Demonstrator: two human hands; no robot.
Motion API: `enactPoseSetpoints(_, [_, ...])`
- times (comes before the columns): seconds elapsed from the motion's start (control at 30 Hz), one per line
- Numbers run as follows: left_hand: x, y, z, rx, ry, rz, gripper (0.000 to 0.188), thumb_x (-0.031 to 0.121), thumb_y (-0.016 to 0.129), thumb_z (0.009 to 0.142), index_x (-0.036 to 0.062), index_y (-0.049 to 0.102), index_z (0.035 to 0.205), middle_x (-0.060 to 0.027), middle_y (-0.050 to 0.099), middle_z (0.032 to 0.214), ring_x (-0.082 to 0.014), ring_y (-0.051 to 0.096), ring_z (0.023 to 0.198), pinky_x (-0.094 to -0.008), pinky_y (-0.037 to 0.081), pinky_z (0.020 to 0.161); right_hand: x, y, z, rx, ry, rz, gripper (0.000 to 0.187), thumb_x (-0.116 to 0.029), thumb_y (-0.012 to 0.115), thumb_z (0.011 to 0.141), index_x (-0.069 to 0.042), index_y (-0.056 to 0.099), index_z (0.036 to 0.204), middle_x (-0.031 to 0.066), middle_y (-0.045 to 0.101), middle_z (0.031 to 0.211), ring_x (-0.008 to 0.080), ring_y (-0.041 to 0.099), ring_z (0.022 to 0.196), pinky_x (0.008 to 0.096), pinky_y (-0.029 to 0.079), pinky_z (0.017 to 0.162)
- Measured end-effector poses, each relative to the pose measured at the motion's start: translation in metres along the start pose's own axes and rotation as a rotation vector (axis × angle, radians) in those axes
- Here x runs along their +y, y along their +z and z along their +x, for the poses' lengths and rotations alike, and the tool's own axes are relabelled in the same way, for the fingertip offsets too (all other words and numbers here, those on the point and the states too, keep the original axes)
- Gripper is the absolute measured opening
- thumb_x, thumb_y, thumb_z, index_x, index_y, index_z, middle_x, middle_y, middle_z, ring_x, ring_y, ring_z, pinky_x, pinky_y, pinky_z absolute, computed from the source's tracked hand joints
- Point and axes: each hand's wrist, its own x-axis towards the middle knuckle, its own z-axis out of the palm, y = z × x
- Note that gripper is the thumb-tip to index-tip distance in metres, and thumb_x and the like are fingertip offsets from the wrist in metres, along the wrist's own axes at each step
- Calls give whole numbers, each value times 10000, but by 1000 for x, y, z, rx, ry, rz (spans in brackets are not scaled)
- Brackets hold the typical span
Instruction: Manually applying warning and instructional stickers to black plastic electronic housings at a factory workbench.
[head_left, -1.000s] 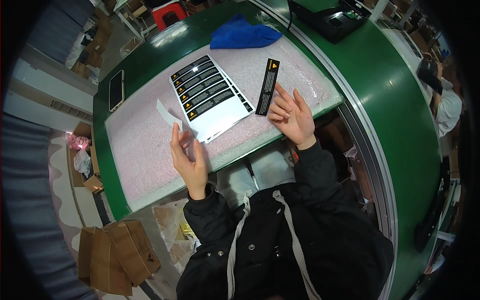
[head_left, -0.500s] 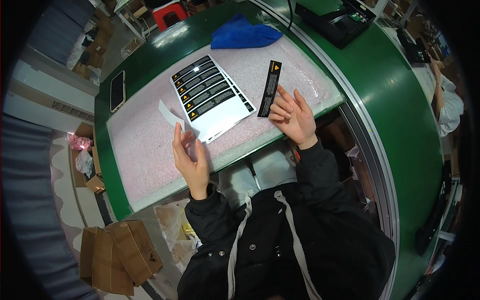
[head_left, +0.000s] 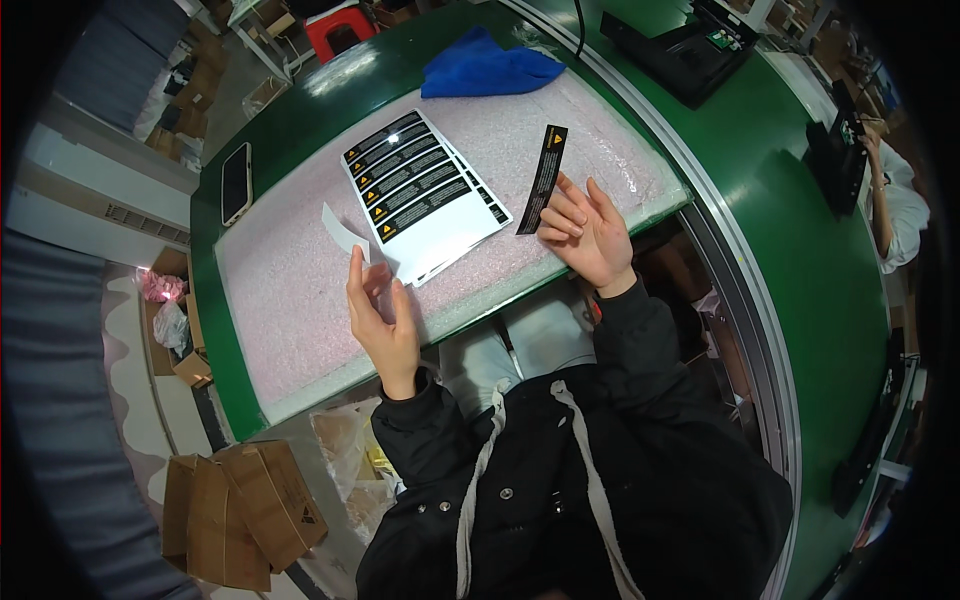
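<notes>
My left hand (head_left: 383,325) is raised over the near edge of the padded mat, holding a curved white paper strip (head_left: 342,231) at its fingertips. On the right, a long black label (head_left: 543,180) with an orange warning triangle hangs from the fingertips of my right hand (head_left: 588,235), whose palm is turned up. How the fingers grip each piece is partly hidden. Between the hands lies a stack of label sheets (head_left: 420,175). The top sheet carries several black labels with orange triangles, and its near part is bare and white.
Bubble wrap (head_left: 290,310) covers the green table. A blue cloth (head_left: 490,68) lies at the back, a phone (head_left: 236,183) at the left. Right of a metal rail is a green conveyor (head_left: 745,190) with a black housing (head_left: 690,50). A co-worker's hand (head_left: 872,150) touches another black part (head_left: 838,165).
The black housing on the conveyor has shifted slightly, and the co-worker's black part has come down toward me. My hands stay nearly still; the black label's top has tipped slightly right.
</notes>
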Motion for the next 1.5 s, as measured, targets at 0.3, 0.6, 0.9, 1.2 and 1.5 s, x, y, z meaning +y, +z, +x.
enactPoseSetpoints(0.3, [1, 0, 0, 6, -10, -7, 513, 70, 543, 830, 91, 413, 1326, -120, 581, 981, -204, 557, 866, -332, 438, 802, 1, -1, 0, -1, -1, -6, 355, -314, 337, 973, -33, 472, 1142, -17, 331, 649, 84, 319, 598, 233, 290, 608])
enactPoseSetpoints(0.6, [0, -1, 0, 4, -2, -16, 504, 73, 540, 830, 89, 420, 1320, -119, 583, 975, -207, 557, 859, -329, 438, 800, 1, -3, 0, -12, -13, -11, 350, -308, 328, 975, -36, 495, 1118, -21, 335, 647, 83, 318, 603, 231, 290, 608])
enactPoseSetpoints(0.9, [0, -1, 0, 12, -1, -15, 501, 66, 540, 825, 84, 426, 1313, -118, 587, 957, -207, 557, 856, -324, 436, 802, 1, -3, 0, -17, 3, -30, 357, -316, 316, 977, -41, 494, 1121, -24, 334, 642, 80, 313, 602, 231, 290, 606])
enactPoseSetpoints(1.2, [2, -2, 0, -2, -18, -32, 506, 51, 539, 820, 81, 427, 1313, -127, 579, 967, -214, 559, 858, -327, 438, 799, -65, 28, -14, 80, -488, -197, 367, -126, 483, 862, 10, 408, 1195, 32, 451, 833, 130, 415, 704, 280, 371, 710])
enactPoseSetpoints(1.5, [5, 1, -2, -26, 64, 77, 513, 21, 533, 811, 74, 432, 1310, -141, 565, 950, -240, 566, 856, -338, 447, 787, -398, 1, -11, 1559, -1213, -2172, 980, -512, 628, 748, -8, 82, 1388, 279, 406, 1277, 371, 418, 1165, 433, 319, 974])
